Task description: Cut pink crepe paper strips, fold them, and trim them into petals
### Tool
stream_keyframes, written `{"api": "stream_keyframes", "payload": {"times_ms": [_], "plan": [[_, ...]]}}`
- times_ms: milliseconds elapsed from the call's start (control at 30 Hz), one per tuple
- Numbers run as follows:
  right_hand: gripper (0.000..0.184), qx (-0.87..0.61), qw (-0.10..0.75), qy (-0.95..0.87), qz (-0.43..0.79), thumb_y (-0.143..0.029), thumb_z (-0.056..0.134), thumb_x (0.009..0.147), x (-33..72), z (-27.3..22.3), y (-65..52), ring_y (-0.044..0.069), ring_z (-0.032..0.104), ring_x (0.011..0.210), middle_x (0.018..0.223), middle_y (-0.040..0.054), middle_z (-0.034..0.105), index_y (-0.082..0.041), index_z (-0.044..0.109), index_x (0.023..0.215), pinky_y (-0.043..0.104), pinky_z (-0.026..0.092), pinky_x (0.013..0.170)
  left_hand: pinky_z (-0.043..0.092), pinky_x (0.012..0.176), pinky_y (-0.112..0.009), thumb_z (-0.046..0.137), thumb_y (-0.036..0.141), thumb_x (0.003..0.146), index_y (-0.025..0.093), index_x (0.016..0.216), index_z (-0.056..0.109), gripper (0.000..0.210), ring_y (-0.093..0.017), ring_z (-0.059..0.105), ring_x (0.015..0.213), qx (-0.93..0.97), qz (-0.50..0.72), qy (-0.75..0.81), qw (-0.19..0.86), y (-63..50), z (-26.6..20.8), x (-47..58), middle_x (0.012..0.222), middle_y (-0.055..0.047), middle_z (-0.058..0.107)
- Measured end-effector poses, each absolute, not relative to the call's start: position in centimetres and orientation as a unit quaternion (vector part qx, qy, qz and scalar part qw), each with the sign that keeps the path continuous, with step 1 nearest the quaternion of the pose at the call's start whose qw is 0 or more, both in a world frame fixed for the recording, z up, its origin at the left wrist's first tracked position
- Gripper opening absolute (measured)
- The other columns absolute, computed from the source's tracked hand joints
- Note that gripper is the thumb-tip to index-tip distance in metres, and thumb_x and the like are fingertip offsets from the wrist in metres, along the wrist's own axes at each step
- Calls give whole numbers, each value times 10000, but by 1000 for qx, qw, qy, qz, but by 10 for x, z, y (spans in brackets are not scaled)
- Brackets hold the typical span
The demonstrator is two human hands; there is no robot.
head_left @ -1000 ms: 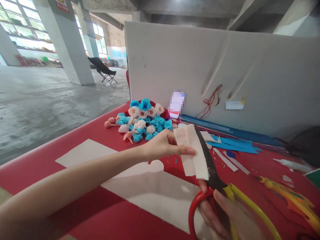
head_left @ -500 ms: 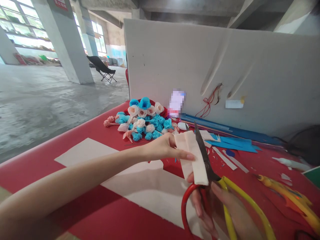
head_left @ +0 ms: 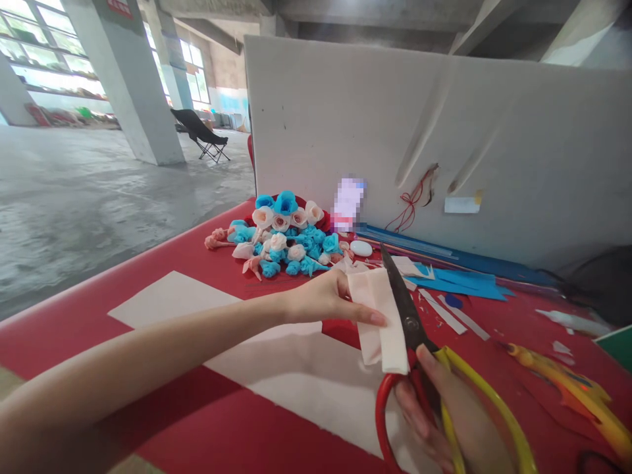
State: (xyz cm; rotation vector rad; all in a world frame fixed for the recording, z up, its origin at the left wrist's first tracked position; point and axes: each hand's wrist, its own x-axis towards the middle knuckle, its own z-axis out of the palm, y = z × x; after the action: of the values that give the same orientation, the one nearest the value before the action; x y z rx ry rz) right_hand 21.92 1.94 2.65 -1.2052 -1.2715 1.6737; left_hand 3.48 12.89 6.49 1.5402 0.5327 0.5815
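My left hand (head_left: 328, 296) pinches a folded piece of cream-coloured crepe paper (head_left: 394, 349), thumb lying over its front. Held in my right hand (head_left: 471, 408) is a large pair of scissors (head_left: 409, 322) with one red and one yellow handle. Its dark blades point up and away, right along the paper's right edge, and look closed together. Beneath both hands a long pale sheet of paper (head_left: 296, 375) lies across the red table (head_left: 217, 421).
Behind my left hand is a heap of blue, cream and pink paper flowers (head_left: 286, 247). A phone (head_left: 349, 204) leans on the white panel (head_left: 345, 112). Blue paper pieces (head_left: 459, 282), white strips (head_left: 442, 311) and a yellow glue gun (head_left: 567, 378) lie to the right.
The scissor blades, apart before, have come together. Both hands have moved slightly down, and the scissors slightly right at the handles. The paper stays in my left hand.
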Motion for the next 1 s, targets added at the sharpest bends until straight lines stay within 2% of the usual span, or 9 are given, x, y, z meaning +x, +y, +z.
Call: {"api": "stream_keyframes", "payload": {"times_ms": [67, 133, 300, 467, 600, 667, 767, 900, 1000], "plan": [[460, -486, 369, -472, 636, -541, 363, 896, 218, 29, 28, 23, 299, 319, 494, -82, 443, -134, 563, 819, 169, 280, 309, 476, 712, -177, 677, 182, 713, 156, 789, 712, 88, -100, 618, 786, 661, 252, 232, 667, 129, 62, 36, 828, 8, 697], [474, -509, 397, -454, 614, -568, 351, 887, 220, 34, 38, 24, 285, 318, 498, -79, 444, -144, 558, 838, 170, 263, 297, 473, 703, -177, 684, 173, 706, 146, 776, 712, 79, -91, 614, 745, 648, 257, 250, 672, 129, 59, 39, 789, 8, 695], [365, -556, 458, -433, 542, -555, 502, 794, 238, 48, 67, 39, 281, 306, 488, -78, 443, -193, 523, 827, 171, 223, 265, 452, 551, -173, 728, 214, 674, 103, 668, 689, 118, -76, 571, 549, 595, 270, 375, 657, 137, 51, 43, 617, -1, 659], [319, -588, 463, -435, 500, -501, 568, 713, 249, 51, 86, 23, 257, 282, 447, -85, 437, -195, 477, 738, 151, 212, 275, 423, 436, -187, 727, 302, 687, 93, 652, 646, 227, -98, 558, 447, 543, 276, 442, 659, 158, 41, 38, 537, -18, 631], [318, -609, 434, -457, 481, -504, 544, 674, 249, 45, 89, 33, 252, 291, 450, -78, 443, -200, 459, 715, 166, 203, 287, 368, 370, -188, 557, 383, 825, 110, 618, 571, 342, -84, 492, 360, 494, 275, 466, 680, 175, 32, 32, 476, -15, 582], [313, -628, 407, -479, 460, -513, 516, 687, 251, 40, 91, 45, 258, 288, 463, -73, 454, -205, 477, 733, 185, 217, 290, 354, 362, -194, 488, 342, 860, 103, 600, 558, 360, -83, 479, 343, 483, 259, 467, 694, 179, 31, 30, 471, -27, 574], [306, -663, 362, -530, 385, -515, 536, 687, 259, 33, 95, 79, 304, 289, 461, -56, 471, -211, 523, 724, 230, 248, 306, 358, 381, -193, 479, 270, 849, 92, 613, 560, 306, -85, 500, 370, 481, 253, 458, 704, 180, 32, 29, 508, -41, 590], [240, -704, 316, -597, 221, -379, 669, 616, 269, 23, 101, 145, 517, 514, 580, -7, 565, -193, 588, 745, 261, 368, 470, 345, 399, -186, 518, 268, 817, 110, 641, 536, 238, -72, 467, 373, 490, 276, 442, 699, 174, 34, 32, 488, -21, 564], [200, -703, 274, -637, 157, -322, 635, 711, 271, 12, 101, 138, 550, 637, 705, 14, 605, -165, 613, 833, 295, 434, 605, 289, 384, -174, 502, 251, 817, 135, 630, 495, 221, -50, 381, 357, 503, 292, 421, 696, 169, 35, 35, 422, 32, 460]]}}
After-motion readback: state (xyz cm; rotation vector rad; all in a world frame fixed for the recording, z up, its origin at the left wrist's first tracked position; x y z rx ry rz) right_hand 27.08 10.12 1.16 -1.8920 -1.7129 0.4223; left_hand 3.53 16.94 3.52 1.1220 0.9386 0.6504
